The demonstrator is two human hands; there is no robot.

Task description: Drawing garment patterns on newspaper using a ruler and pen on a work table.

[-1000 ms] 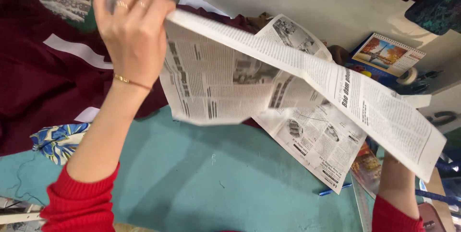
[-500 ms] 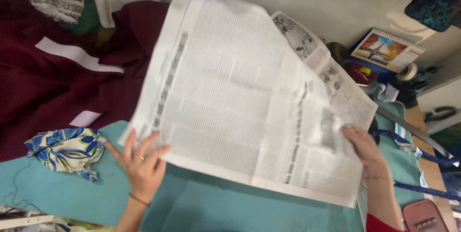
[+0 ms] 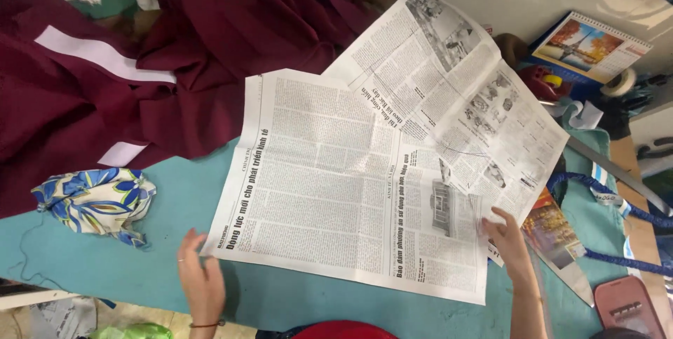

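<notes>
A single head-worn camera looks steeply down from close above onto a teal cloth-covered work surface (image 3: 161,290), facing away from the wearer toward the pale wall at the far edge. A flat printed newspaper sheet (image 3: 336,192) fills the middle, with the left hand (image 3: 202,279) and right hand (image 3: 506,241) entering from the near edge, and dark maroon fabric (image 3: 210,37) far left

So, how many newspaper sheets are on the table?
2: front sheet under both hands; back sheet behind it, partly covered. More may be hidden underneath.
</notes>
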